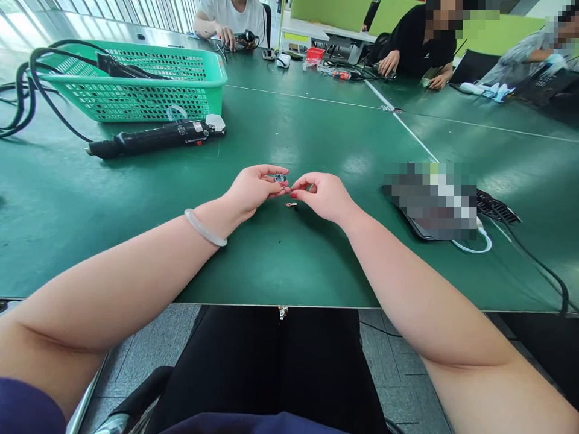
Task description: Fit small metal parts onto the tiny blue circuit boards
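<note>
Broad and green, the surface (253, 259) stretches away to several co-workers (418, 54) along its far side, with a mint basket (213, 93) and a black corded tool (154, 140) at upper left. Near the middle, the left hand (259, 188) has its grip closed on a small grey part (280, 178), above a coppery piece (292, 205) lying on the surface; the right hand (326, 196) is just beside, its grip clamped on something or not, I cannot tell.

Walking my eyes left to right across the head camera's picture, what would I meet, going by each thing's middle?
Black corded tool → left hand, holding a small grey part → loose small piece → right hand → pixelated item.
</note>
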Motion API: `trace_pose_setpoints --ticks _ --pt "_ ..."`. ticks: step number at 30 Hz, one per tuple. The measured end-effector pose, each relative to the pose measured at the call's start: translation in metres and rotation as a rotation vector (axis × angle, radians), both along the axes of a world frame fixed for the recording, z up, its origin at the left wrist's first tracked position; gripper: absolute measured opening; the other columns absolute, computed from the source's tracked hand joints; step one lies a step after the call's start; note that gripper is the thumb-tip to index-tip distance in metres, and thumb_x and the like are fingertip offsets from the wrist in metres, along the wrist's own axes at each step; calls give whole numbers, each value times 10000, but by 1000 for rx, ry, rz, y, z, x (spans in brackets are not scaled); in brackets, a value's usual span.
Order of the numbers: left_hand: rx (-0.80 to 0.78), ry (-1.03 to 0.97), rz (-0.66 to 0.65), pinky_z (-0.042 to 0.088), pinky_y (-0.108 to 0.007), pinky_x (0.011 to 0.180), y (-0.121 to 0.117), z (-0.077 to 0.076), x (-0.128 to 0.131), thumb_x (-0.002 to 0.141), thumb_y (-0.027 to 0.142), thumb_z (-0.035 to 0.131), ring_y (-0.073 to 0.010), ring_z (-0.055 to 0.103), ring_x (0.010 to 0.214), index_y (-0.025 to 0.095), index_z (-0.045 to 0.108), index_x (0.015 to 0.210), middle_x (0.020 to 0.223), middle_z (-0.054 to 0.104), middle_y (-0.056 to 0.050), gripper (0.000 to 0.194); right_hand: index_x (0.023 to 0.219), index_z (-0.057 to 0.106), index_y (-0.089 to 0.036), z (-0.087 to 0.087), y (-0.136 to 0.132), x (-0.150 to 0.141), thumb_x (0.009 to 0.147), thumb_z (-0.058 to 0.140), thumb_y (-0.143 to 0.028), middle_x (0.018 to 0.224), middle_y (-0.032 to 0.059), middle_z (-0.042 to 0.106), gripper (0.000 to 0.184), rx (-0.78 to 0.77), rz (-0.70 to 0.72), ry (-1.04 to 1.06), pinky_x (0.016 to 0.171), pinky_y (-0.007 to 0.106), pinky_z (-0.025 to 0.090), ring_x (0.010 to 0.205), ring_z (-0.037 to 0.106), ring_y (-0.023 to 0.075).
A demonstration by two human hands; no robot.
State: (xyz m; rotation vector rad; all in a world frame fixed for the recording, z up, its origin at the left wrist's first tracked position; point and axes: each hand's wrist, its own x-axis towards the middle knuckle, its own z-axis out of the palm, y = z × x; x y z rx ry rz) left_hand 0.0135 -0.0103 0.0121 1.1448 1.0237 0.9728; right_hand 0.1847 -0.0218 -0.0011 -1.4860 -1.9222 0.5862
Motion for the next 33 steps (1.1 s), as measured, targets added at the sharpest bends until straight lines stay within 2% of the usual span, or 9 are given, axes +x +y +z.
trace_pose_setpoints --ticks 4,10,13,19,24,29,33 --pt "-58 -32 42 504 -345 971 4 -6 -1 733 -10 601 -169 664 917 100 657 905 881 676 -87 212 735 704 -215 -4 1 -1 741 664 -257 724 7 585 59 19 78 -199 622 299 365 649 482 130" --pt "-92 -22 26 506 -332 958 5 -10 1 768 -20 572 -166 665 925 104 639 898 840 674 -88 191 673 632 -189 -4 -1 -5 772 580 -165 753 19 622 115 4 111 -248 630 293 377 673 509 132" --pt "-89 -12 4 515 -320 935 5 -9 1 799 0 565 -147 677 873 105 620 911 832 682 -80 163 705 621 -185 -3 0 -2 767 572 -141 701 3 626 90 -21 54 -127 621 286 394 624 506 117" --pt "-55 12 -41 532 -356 897 2 -9 1 777 72 667 -151 692 809 122 590 871 791 693 -66 132 818 675 -158 3 2 4 807 539 -108 698 4 622 145 -97 -9 339 565 249 433 554 498 74" --pt "-25 22 -69 535 -405 888 3 -13 1 758 83 694 -162 696 764 127 577 845 747 689 -59 152 791 649 -142 5 2 4 801 628 -144 684 16 639 23 -161 -31 577 558 244 496 560 580 85" --pt "5 2 -127 535 -390 883 2 -12 1 792 48 632 -145 687 758 125 589 940 705 682 -37 172 800 637 -140 6 1 3 773 664 -166 735 34 672 47 -176 -35 630 588 253 534 598 625 100" --pt "11 -3 -131 535 -349 884 2 -10 1 799 41 610 -130 682 787 127 615 1037 752 683 -31 253 844 673 -143 5 1 6 775 618 -170 724 28 669 92 -123 -36 531 571 257 506 571 589 93"
